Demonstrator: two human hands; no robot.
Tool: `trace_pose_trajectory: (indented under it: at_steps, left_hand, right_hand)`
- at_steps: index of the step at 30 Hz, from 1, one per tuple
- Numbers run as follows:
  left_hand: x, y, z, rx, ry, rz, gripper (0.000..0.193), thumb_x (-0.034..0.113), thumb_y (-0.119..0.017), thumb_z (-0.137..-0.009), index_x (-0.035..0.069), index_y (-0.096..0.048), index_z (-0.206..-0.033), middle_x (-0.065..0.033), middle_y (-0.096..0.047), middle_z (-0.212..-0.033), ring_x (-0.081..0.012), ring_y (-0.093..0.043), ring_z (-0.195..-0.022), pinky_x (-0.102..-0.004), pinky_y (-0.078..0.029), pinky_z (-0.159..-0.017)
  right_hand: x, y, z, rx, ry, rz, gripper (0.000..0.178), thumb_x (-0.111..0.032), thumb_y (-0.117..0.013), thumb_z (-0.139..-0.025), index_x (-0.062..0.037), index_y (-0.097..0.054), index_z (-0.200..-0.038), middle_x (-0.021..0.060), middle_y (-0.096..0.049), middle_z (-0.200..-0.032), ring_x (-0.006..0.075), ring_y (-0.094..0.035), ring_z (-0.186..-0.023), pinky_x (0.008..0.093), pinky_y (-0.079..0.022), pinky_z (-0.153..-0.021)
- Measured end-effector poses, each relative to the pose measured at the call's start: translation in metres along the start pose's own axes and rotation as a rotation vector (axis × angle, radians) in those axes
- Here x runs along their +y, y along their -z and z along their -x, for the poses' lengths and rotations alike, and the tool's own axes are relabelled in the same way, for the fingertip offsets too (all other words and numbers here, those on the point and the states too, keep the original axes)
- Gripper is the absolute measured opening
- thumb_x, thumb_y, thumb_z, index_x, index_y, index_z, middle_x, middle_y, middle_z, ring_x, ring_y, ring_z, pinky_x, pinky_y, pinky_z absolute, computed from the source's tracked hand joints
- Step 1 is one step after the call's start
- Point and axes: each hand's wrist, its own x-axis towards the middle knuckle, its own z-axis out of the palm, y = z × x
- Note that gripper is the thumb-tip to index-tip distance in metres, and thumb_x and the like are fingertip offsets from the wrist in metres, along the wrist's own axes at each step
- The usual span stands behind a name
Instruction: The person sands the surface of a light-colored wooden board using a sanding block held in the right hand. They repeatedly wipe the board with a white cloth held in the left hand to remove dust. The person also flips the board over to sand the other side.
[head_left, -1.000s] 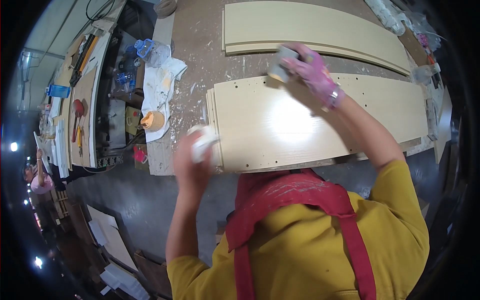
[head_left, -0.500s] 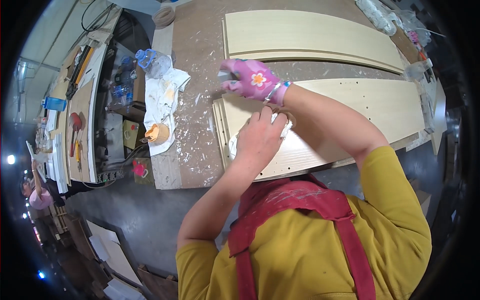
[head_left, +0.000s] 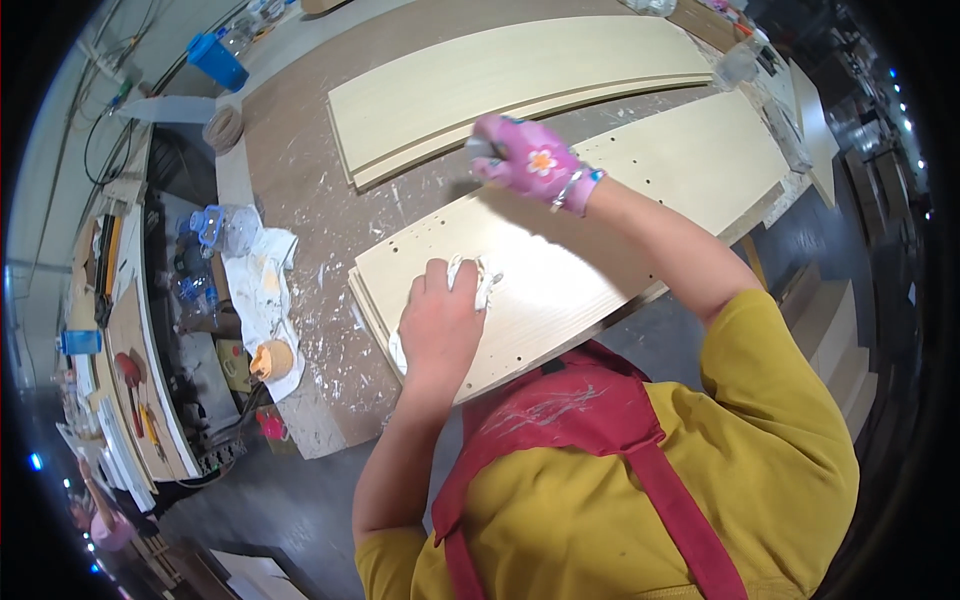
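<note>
My bare left hand (head_left: 440, 325) presses a white cloth (head_left: 487, 283) onto the near pale wooden board (head_left: 700, 150), close to its left end. The cloth is bunched beneath the palm and shows past the fingers. My right hand (head_left: 528, 160), in a pink flowered glove, hovers over the board's far edge with its fingers curled. Something greyish shows at those fingers, too small to name. Small dark holes run along the board's edges, and another board lies under it.
Beyond lies a second stack of curved pale boards (head_left: 500, 75) on the paint-spattered table (head_left: 310, 150). At the left edge are a stained white cloth (head_left: 262, 270), an orange-topped tub (head_left: 275, 362) and a clear jug (head_left: 235, 230). A tool bench (head_left: 140, 350) stands farther left.
My left hand has slid the cloth left and nearer along the board, away from my right wrist. The right hand stays raised and curled. The view has turned.
</note>
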Motion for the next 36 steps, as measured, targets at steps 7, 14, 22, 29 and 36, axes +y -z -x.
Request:
trace_pose_trajectory:
  at_steps: [7, 14, 22, 29, 36]
  left_hand:
    - [0.009, -0.005, -0.005, 0.026, -0.017, -0.045, 0.034, 0.014, -0.071, -0.075, 0.012, -0.06, -0.107, -0.0119, -0.054, -0.104, -0.0328, -0.057, -0.091, -0.0429, -0.05, -0.074]
    - [0.018, -0.003, -0.005, 0.023, 0.073, -0.083, 0.035, 0.013, -0.071, -0.077, 0.01, -0.06, -0.11, -0.0131, -0.054, -0.107, -0.0343, -0.058, -0.093, -0.0437, -0.05, -0.075]
    - [0.145, -0.043, -0.105, 0.05, -0.196, 0.016, 0.034, 0.016, -0.072, -0.076, 0.012, -0.061, -0.107, -0.0128, -0.056, -0.106, -0.0347, -0.059, -0.09, -0.0432, -0.051, -0.07]
    - [0.22, -0.094, -0.157, 0.032, -0.228, -0.05, 0.034, 0.014, -0.071, -0.077, 0.011, -0.06, -0.11, -0.0142, -0.055, -0.106, -0.034, -0.059, -0.092, -0.0427, -0.051, -0.072]
    - [0.224, -0.1, -0.156, 0.068, -0.11, -0.142, 0.034, 0.014, -0.07, -0.08, 0.008, -0.06, -0.112, -0.0149, -0.054, -0.106, -0.0355, -0.059, -0.09, -0.0428, -0.05, -0.073]
  right_hand:
    - [-0.008, -0.011, 0.018, 0.178, 0.134, 0.04, 0.025, -0.023, -0.059, -0.085, -0.0068, -0.055, -0.103, 0.0206, -0.064, -0.092, 0.0383, -0.063, -0.084, 0.0454, -0.05, -0.075]
    - [0.092, 0.098, 0.058, 0.324, -0.235, 0.065, 0.024, -0.021, -0.053, -0.088, -0.0069, -0.054, -0.107, 0.0193, -0.064, -0.09, 0.0371, -0.065, -0.081, 0.0457, -0.053, -0.07]
    - [0.137, 0.123, 0.054, 0.228, -0.043, 0.122, 0.022, -0.022, -0.056, -0.085, -0.0046, -0.054, -0.098, 0.0193, -0.064, -0.09, 0.0375, -0.065, -0.083, 0.0448, -0.052, -0.071]
    - [0.236, 0.193, 0.067, 0.281, -0.062, 0.139, 0.016, -0.014, -0.057, -0.083, -0.0035, -0.056, -0.095, 0.0175, -0.063, -0.087, 0.0355, -0.065, -0.08, 0.0428, -0.052, -0.069]
    - [0.352, 0.315, 0.096, 0.385, -0.642, -0.475, 0.034, -0.039, -0.046, -0.092, -0.0097, -0.058, -0.078, 0.0046, -0.059, -0.068, 0.0175, -0.056, -0.062, 0.0335, -0.045, -0.055]
